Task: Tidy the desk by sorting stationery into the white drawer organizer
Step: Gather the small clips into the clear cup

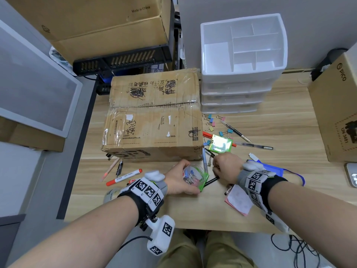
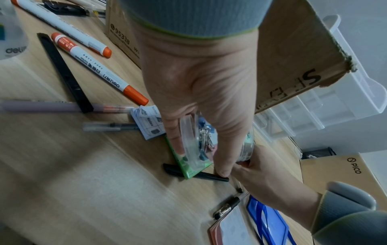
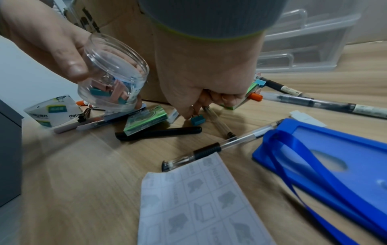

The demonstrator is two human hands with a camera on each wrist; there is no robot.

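My left hand [image 1: 179, 177] grips a clear plastic jar [image 1: 193, 175] of coloured binder clips, tilted just above the desk, in front of the big cardboard box. In the right wrist view the jar [image 3: 113, 79] has its mouth turned up and towards my right hand [image 3: 194, 112]. That hand's curled fingers pinch a teal binder clip [image 3: 198, 120] that rests on the desk beside the jar. The white drawer organizer [image 1: 241, 45] stands at the back right, with its top tray holding nothing. More loose binder clips [image 1: 210, 120] lie in front of it.
A taped cardboard box [image 1: 154, 120] fills the desk's left middle; a PICO box [image 1: 336, 105] stands at the right edge. Pens, orange markers [image 1: 125, 176], a green packet [image 3: 144, 121], a black pen [image 3: 159, 133], sticky notes [image 3: 199, 207] and a blue badge holder [image 3: 324, 157] lie around my hands.
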